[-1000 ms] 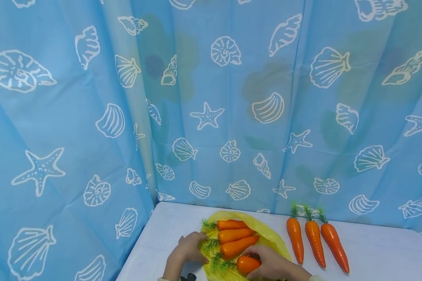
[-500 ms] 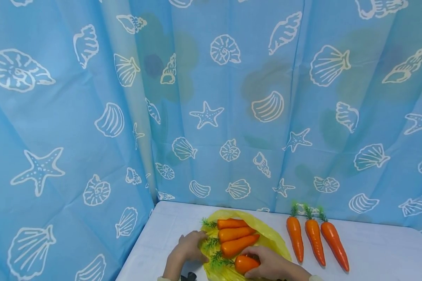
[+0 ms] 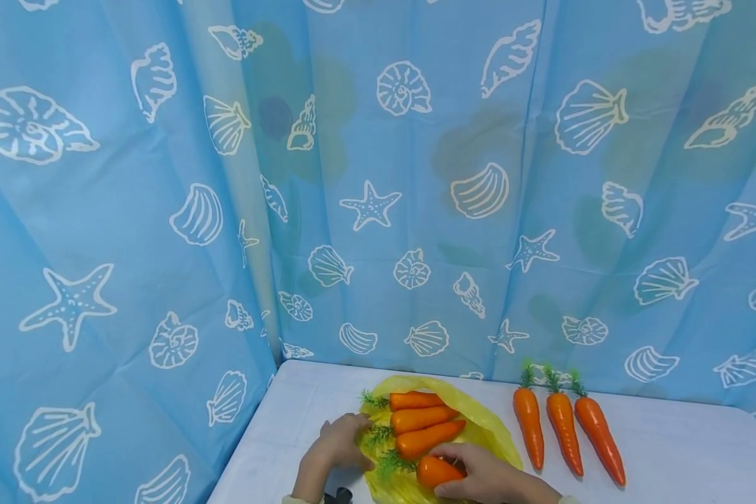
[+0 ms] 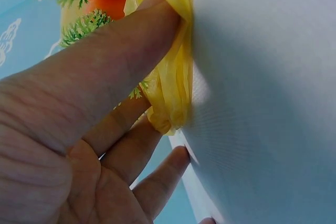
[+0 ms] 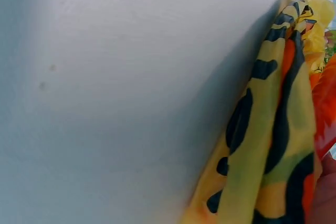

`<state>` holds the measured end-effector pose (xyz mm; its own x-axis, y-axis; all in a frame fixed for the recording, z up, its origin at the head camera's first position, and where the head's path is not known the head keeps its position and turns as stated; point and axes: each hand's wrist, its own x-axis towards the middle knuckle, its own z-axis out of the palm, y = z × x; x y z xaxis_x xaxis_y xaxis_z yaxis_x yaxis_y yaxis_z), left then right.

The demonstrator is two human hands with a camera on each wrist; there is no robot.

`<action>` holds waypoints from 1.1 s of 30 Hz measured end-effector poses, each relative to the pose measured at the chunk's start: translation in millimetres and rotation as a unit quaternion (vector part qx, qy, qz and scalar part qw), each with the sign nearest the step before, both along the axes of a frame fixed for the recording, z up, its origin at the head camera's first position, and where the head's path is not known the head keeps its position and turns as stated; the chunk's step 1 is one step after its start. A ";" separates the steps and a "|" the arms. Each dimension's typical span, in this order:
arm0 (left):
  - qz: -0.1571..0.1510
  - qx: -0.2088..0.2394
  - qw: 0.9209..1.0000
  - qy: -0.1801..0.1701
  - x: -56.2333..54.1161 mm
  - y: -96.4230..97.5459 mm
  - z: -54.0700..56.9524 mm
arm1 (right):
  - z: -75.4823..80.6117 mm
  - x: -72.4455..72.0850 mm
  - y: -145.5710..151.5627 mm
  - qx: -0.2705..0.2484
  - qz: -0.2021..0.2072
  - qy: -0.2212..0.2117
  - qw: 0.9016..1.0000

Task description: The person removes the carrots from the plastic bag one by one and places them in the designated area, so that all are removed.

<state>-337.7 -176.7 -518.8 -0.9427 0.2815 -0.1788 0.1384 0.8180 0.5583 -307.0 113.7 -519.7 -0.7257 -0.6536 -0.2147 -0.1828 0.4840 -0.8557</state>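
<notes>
A yellow plastic bag [image 3: 500, 435] lies spread on the table, with three orange carrots [image 3: 423, 420] with green tops side by side on it. My right hand [image 3: 486, 474] grips another carrot [image 3: 437, 472] nearest me, its leafy top pointing left over the bag. My left hand [image 3: 341, 444] is at the bag's left edge. In the left wrist view, the thumb and fingers pinch the gathered yellow plastic [image 4: 173, 85], while other fingertips touch the white cloth. Black markings show on the bag [image 5: 262, 129] in the right wrist view, where most of the right hand is hidden.
Three more carrots [image 3: 562, 435] lie in a row on the white table [image 3: 680, 448] to the right of the bag. A small black object [image 3: 338, 496] sits by the left wrist. Blue shell-patterned curtains [image 3: 378, 175] hang behind and to the left.
My right hand has slid the gripped carrot slightly left, closer to the other carrots' tops. The left hand stays in place at the bag's edge.
</notes>
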 end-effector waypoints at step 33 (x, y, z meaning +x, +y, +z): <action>-0.018 0.003 1.000 0.002 -1.9 -2.0 -1.4 | 59.9 2.7 6.1 -0.027 -0.034 0.109 0.993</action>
<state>-339.6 -178.7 -520.2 -0.9325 0.3171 -0.1728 0.1709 0.8090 0.5624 -304.2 119.7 -459.8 -0.7945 -0.6071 -0.0142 -0.3338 0.4562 -0.8249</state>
